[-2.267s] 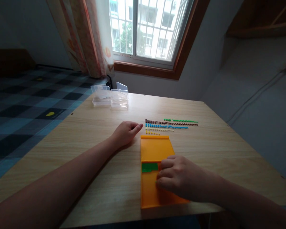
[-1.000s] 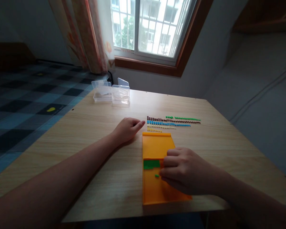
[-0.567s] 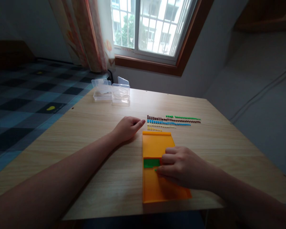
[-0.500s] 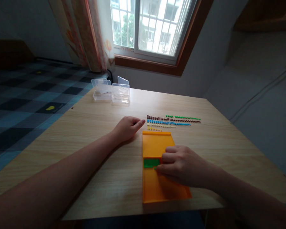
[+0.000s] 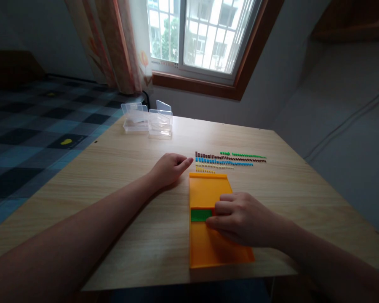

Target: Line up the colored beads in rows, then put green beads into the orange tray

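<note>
An orange tray [image 5: 210,185] lies in front of me on the wooden table, with a green strip [image 5: 201,216] set across its middle. Over the tray's right side, my right hand [image 5: 236,216] is closed, its thumb and index fingertip pressed together at the strip's lower right edge. Whatever lies between those fingertips is hidden. My left hand [image 5: 170,168] rests on the table left of the tray, fingers curled and thumb pointing right; no object shows in it. Its thumb tip is close to the left end of rows of tiny brown pieces [image 5: 208,155] and blue pieces [image 5: 210,160].
Beyond the tray are short rows of yellow pieces [image 5: 205,170] and pale pieces [image 5: 214,166], plus green pieces [image 5: 249,155] farther back. Clear plastic boxes [image 5: 160,126] with raised lids stand at the table's far left. A checked bed [image 5: 28,113] borders the left side.
A bit of green showing at my right fingertips, just below the strip, is out of sight now. Those fingertips are at the strip's edge. My left hand has stayed put.
</note>
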A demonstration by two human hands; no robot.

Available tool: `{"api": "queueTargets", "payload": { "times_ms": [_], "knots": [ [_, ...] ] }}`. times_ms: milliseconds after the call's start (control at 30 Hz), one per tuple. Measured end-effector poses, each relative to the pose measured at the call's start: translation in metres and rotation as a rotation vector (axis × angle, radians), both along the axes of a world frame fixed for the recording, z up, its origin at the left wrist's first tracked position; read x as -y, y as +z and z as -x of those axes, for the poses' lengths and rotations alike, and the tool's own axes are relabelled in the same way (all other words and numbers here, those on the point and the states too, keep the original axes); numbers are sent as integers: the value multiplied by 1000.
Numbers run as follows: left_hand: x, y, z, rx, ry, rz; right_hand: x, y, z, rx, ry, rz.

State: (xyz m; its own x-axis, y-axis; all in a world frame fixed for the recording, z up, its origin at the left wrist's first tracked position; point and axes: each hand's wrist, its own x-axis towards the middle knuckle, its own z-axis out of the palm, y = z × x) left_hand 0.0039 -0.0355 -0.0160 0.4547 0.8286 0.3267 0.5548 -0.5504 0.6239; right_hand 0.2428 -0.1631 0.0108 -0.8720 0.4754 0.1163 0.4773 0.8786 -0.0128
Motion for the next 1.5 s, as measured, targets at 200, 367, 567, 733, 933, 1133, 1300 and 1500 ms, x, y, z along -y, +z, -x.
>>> {"api": "queueTargets", "payload": {
  "times_ms": [200, 367, 567, 733, 933, 1133, 1300, 1500],
  "knots": [
    [0, 0, 0, 5, 4, 17, -3, 4, -1, -96, 24, -77],
    [0, 1, 0, -3, 1, 28, -21, 13, -19, -371, -44, -261],
    [0, 3, 1, -34, -10, 29, -64, 8, -56, -666, -428, -378],
    [1, 4, 1, -90, -13, 15, -99, -13, -81, -637, -690, -401],
    [0, 4, 0, -156, -4, 12, -135, -27, -91, -464, -881, -258],
    [-1, 3, 1, -150, -6, 4, -162, -16, -86, -239, -970, -108],
    [0, 2, 0, -141, -7, 13, -170, -19, -80, -145, -959, -61],
    [0, 1, 0, -129, 5, 2, -174, -25, -81, -132, -1010, -59]
  ]
}}
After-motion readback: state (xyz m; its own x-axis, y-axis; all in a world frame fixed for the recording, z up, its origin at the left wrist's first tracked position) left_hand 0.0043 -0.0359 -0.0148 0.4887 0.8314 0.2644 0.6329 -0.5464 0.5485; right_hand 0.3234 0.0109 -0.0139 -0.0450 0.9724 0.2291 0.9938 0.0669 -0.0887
